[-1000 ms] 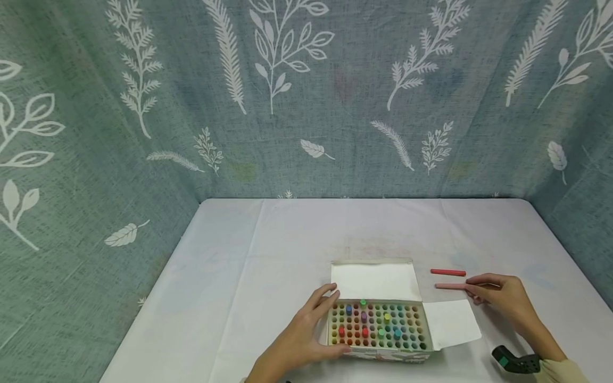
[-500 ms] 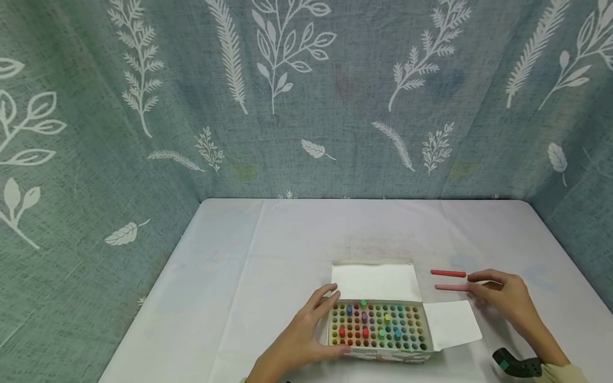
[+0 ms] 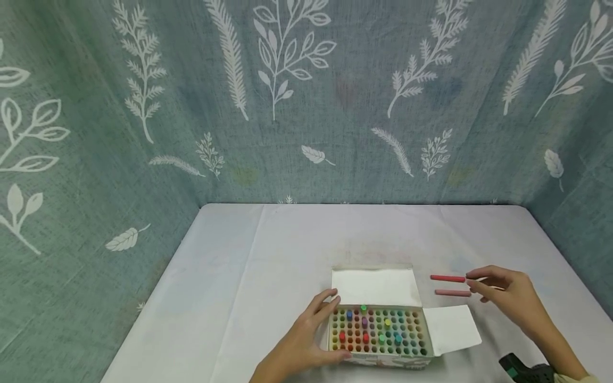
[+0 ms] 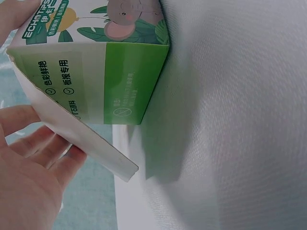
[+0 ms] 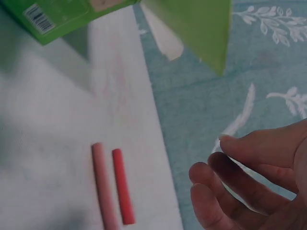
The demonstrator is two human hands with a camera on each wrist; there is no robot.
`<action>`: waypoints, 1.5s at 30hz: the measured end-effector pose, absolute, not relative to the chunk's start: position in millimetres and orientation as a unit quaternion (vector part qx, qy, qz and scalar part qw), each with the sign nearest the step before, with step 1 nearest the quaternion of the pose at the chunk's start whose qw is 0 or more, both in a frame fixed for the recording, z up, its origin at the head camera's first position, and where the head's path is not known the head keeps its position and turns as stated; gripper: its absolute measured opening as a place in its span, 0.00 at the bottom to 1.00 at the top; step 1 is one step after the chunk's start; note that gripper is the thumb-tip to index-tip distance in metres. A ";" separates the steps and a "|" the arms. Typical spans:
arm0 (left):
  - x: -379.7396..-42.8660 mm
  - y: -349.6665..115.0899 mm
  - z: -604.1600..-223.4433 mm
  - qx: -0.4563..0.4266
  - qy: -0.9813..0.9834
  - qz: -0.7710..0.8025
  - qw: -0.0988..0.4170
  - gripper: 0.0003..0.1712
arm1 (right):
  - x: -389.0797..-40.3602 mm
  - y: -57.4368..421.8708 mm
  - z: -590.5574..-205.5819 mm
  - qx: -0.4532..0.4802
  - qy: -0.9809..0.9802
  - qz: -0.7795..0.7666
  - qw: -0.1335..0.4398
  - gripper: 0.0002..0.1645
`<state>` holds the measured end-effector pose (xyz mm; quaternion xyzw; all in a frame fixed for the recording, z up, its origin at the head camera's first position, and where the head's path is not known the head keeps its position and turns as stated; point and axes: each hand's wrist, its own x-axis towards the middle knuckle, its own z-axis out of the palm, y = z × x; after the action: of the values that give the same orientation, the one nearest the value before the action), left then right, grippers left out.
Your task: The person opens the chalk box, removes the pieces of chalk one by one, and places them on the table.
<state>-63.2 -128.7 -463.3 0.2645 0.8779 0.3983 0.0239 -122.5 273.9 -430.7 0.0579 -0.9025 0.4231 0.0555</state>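
An opened cardboard chalk box stands at the front of the table, with several coloured chalk sticks poking up from its rows of round holes. My left hand grips its left end, thumb at the front edge and fingers at the rear corner. The left wrist view shows those fingers behind a loose side flap. Right of the box lie a red chalk stick and a pink chalk stick, side by side. My right hand hovers by their right ends, fingers loosely bent, thumb and forefinger apart, holding nothing.
The box's white lid is folded back behind it, and a white flap sticks out to the right. A dark wrist camera sits on the right forearm. A patterned curtain surrounds the white table.
My right hand has let go of the pink chalk stick, which now lies on the table, and has lifted slightly away. My left hand stays on the box. The head view has tilted slightly.
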 end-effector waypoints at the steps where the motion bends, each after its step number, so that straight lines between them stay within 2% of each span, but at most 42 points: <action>1: -62.3 -128.5 -463.9 0.264 0.878 0.398 0.024 0.54 | -121.2 272.4 -427.8 0.065 -0.903 0.421 0.058 0.13; 12: -52.4 -125.1 -468.0 0.261 0.873 0.412 0.015 0.54 | -105.8 252.0 -390.0 0.150 -0.890 0.425 0.063 0.06; 19: -53.9 -125.8 -466.4 0.263 0.875 0.407 0.006 0.54 | -95.8 238.5 -377.2 0.210 -0.887 0.403 0.087 0.10; 34: -62.8 -125.9 -464.7 0.264 0.874 0.407 0.015 0.54 | -87.1 214.3 -379.3 0.289 -0.862 0.408 0.086 0.18; 45: -63.2 -126.1 -464.1 0.261 0.876 0.406 0.020 0.53 | -79.7 195.6 -387.5 0.337 -0.842 0.420 0.031 0.17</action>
<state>-63.2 -126.1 -464.1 0.2607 0.8759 0.4056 0.0196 -79.7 195.6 -387.5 0.3367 -0.8423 0.4198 0.0310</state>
